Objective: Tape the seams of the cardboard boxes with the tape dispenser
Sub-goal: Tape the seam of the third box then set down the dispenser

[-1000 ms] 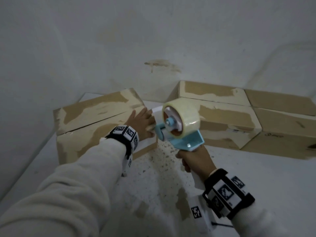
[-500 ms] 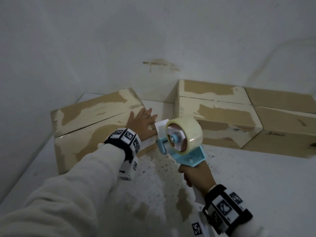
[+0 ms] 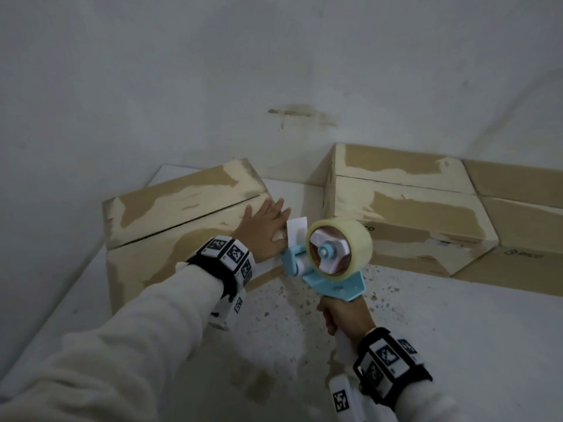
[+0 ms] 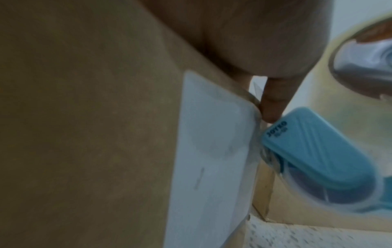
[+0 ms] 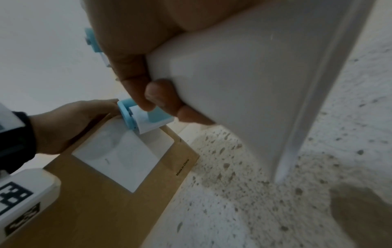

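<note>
A cardboard box [image 3: 170, 214] with pale patches lies at the left, its top seam running lengthwise. My left hand [image 3: 265, 229] lies flat on its near right corner with straight fingers, beside a white label [image 4: 210, 151] on the box's end face. My right hand [image 3: 347, 318] grips the white handle [image 5: 244, 83] of a blue tape dispenser [image 3: 329, 266] carrying a roll of clear tape [image 3: 344, 245]. The dispenser's front end sits against the box's end face by the label [image 5: 118, 156], just right of my left hand.
Two more cardboard boxes [image 3: 405, 208] [image 3: 524, 214] lie side by side against the white wall at the back right. The speckled white floor [image 3: 426, 330] spreads in front of them. A brown stain [image 3: 301, 115] marks the wall.
The dispenser has dropped lower and now meets the box's end face near the label. My left hand stays on the box corner with its fingers spread flatter.
</note>
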Available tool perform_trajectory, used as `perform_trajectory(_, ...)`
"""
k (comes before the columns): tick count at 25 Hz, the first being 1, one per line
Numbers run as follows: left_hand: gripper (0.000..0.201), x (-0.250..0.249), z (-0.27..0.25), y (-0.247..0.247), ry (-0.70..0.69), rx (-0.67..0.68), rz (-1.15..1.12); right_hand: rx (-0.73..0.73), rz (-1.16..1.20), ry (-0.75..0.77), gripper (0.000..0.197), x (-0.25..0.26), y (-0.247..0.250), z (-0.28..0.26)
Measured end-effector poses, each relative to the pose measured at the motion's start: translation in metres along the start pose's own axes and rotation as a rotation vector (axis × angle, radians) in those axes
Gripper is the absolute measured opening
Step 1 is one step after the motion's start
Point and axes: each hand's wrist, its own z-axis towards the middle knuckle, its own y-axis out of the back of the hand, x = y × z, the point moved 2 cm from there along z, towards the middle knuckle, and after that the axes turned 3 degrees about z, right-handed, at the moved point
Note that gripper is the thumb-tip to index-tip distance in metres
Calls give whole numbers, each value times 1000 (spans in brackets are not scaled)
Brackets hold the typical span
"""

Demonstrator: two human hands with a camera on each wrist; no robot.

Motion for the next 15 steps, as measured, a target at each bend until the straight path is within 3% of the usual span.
perform_trajectory(6,57,0,-1,-2,6,-59,7,4,117,-83,31,-8,-4,10)
perform_trajectory(10,62,0,-2,-3,10,-71,20,-18,181,-169,31,-21,-3,11)
perform_trajectory(15,74,-10,0,-5,90,-109,43,-54,-8,7,30,-19,37,12)
